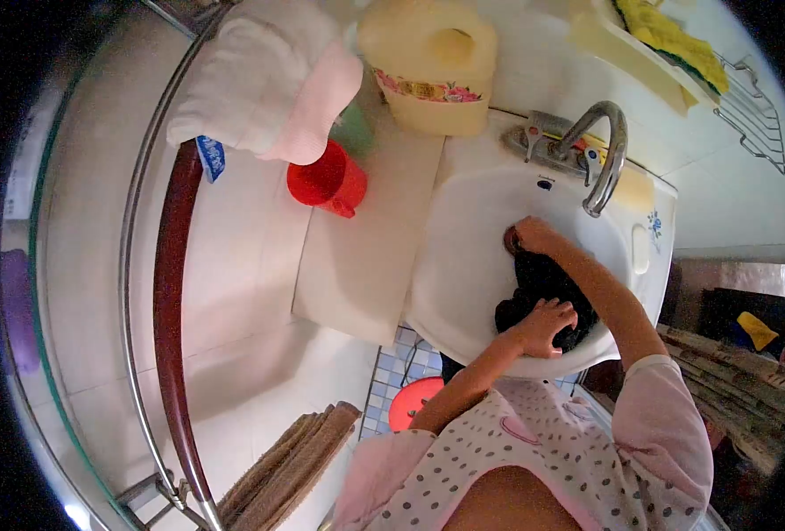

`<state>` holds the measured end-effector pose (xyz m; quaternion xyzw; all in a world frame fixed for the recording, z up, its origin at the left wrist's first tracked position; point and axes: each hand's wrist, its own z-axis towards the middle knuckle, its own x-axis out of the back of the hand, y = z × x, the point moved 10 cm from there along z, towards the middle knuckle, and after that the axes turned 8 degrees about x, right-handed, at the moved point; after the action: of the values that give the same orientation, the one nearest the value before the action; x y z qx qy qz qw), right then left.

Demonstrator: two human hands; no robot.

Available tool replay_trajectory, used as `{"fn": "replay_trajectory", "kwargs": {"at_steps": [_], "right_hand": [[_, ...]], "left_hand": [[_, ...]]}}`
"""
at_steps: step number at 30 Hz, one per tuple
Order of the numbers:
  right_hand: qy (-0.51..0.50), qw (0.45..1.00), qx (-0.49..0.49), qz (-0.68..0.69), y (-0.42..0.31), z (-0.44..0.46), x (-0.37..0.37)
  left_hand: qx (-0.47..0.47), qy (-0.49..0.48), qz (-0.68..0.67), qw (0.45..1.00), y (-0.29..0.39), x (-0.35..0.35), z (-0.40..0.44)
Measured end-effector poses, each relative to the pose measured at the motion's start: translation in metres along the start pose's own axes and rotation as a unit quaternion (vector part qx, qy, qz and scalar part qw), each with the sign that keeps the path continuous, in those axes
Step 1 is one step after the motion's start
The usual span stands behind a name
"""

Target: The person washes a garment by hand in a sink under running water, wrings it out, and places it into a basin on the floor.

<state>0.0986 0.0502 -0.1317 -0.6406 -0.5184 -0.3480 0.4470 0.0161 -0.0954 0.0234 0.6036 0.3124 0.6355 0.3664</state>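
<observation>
A white washbasin [463, 234] is in front of me, with a bunched black cloth [547, 276] lying in its near right part. My left hand [547, 326] presses on the cloth near the front rim, its fingers curled over the fabric. Farther into the bowl, my right hand [536, 235] is closed at the cloth's upper end. A small reddish-brown object [510, 239] shows at its fingertips; its kind is unclear. The curved metal faucet [612, 159] rises behind the bowl, and no stream of water is visible from it.
Left of the basin stand a red plastic cup [348, 181] and a cream floral container [428, 80]. White towels [260, 80] and a brown towel [291, 465] hang at left. A wire rack [750, 115] with a yellow cloth [675, 40] is upper right. Soap [640, 249] lies on the right rim.
</observation>
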Motion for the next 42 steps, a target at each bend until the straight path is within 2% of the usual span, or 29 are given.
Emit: {"fn": "replay_trajectory", "kwargs": {"at_steps": [1, 3, 4, 5, 6, 7, 8, 9, 10, 12, 13, 14, 15, 16, 18, 19, 21, 25, 28, 30, 33, 36, 37, 38, 39, 40, 42], "right_hand": [[0.01, 0.999, 0.015, 0.043, -0.007, -0.004, 0.015], [0.016, 0.995, 0.029, 0.09, -0.02, -0.016, 0.047], [-0.001, 0.983, 0.067, 0.173, -0.033, -0.022, 0.065], [-0.015, 0.962, 0.104, 0.253, -0.043, -0.026, 0.073], [-0.018, 0.962, 0.102, 0.253, -0.039, -0.028, 0.064], [-0.073, 0.97, 0.077, 0.217, -0.032, -0.033, 0.039], [-0.129, 0.974, 0.052, 0.18, -0.022, -0.043, 0.015], [-0.134, 0.973, 0.051, 0.182, -0.017, -0.052, 0.011], [-0.118, 0.971, 0.07, 0.195, -0.015, -0.058, 0.011], [-0.103, 0.968, 0.089, 0.21, -0.013, -0.06, 0.012], [-0.105, 0.969, 0.051, 0.218, -0.002, -0.056, 0.012], [-0.108, 0.968, 0.014, 0.226, 0.007, -0.056, 0.011], [-0.059, 0.968, -0.03, 0.241, 0.009, -0.052, 0.03], [-0.059, 0.969, -0.028, 0.24, 0.009, -0.045, 0.028], [0.044, 0.989, 0.009, 0.144, 0.007, -0.026, 0.042], [0.046, 0.988, 0.011, 0.145, 0.003, -0.019, 0.038], [0.035, 0.992, 0.004, 0.12, 0.0, -0.008, 0.028], [-0.021, 0.997, -0.026, 0.077, -0.001, 0.004, 0.009], [-0.066, 0.995, -0.05, 0.055, -0.002, 0.008, 0.001], [-0.097, 0.992, -0.066, 0.04, -0.003, 0.009, -0.002], [-0.099, 0.99, -0.086, 0.055, 0.001, -0.001, 0.0], [0.0, 0.991, -0.102, 0.088, 0.018, -0.013, -0.013], [-0.043, 0.981, -0.149, 0.114, 0.007, -0.04, 0.03], [-0.036, 0.98, -0.158, 0.112, 0.009, -0.061, 0.063], [0.119, 0.96, -0.207, 0.147, 0.021, -0.086, 0.111], [0.27, 0.913, -0.248, 0.179, 0.031, -0.115, 0.146], [0.397, 0.872, -0.242, 0.153, 0.06, -0.149, 0.188]], "left_hand": [[0.001, 0.0, -0.005, 1.0, 0.001, 0.004, 0.002], [0.043, -0.072, -0.078, 0.993, -0.004, -0.003, 0.002], [0.043, -0.073, -0.083, 0.993, -0.005, -0.005, 0.001], [0.022, -0.056, -0.151, 0.987, -0.003, -0.001, 0.001], [0.0, -0.038, -0.218, 0.975, -0.002, 0.004, 0.002], [0.0, -0.038, -0.223, 0.974, -0.002, 0.009, 0.0], [0.057, -0.008, -0.285, 0.957, -0.016, 0.019, -0.002], [0.114, 0.02, -0.345, 0.932, -0.03, 0.024, -0.003], [0.116, 0.02, -0.348, 0.93, -0.035, 0.02, -0.001], [0.27, 0.165, -0.195, 0.928, -0.083, 0.029, -0.01], [0.271, 0.164, -0.195, 0.928, -0.088, 0.023, -0.006], [0.324, 0.143, -0.155, 0.922, -0.101, 0.013, -0.005], [0.376, 0.122, -0.114, 0.911, -0.109, 0.01, -0.006], [0.376, 0.124, -0.113, 0.911, -0.112, 0.012, -0.004], [0.388, 0.007, -0.139, 0.911, -0.115, -0.008, -0.001], [0.39, 0.009, -0.136, 0.911, -0.121, -0.012, -0.002], [0.327, -0.03, -0.145, 0.933, -0.119, -0.021, 0.004], [0.325, -0.043, -0.163, 0.93, -0.115, -0.017, 0.003], [0.337, -0.014, -0.192, 0.922, -0.118, -0.017, 0.001], [0.289, 0.029, -0.17, 0.942, -0.115, -0.014, 0.006], [0.321, -0.005, -0.173, 0.931, -0.117, -0.019, 0.004], [0.286, 0.026, -0.169, 0.943, -0.119, -0.019, 0.007], [0.299, -0.02, -0.143, 0.943, -0.114, -0.019, 0.007], [0.289, -0.024, -0.139, 0.947, -0.107, -0.01, 0.009], [0.307, -0.032, -0.147, 0.94, -0.105, -0.007, 0.008], [0.327, -0.041, -0.155, 0.931, -0.103, -0.008, 0.005], [0.335, -0.02, -0.113, 0.935, -0.104, -0.007, 0.002]]}}
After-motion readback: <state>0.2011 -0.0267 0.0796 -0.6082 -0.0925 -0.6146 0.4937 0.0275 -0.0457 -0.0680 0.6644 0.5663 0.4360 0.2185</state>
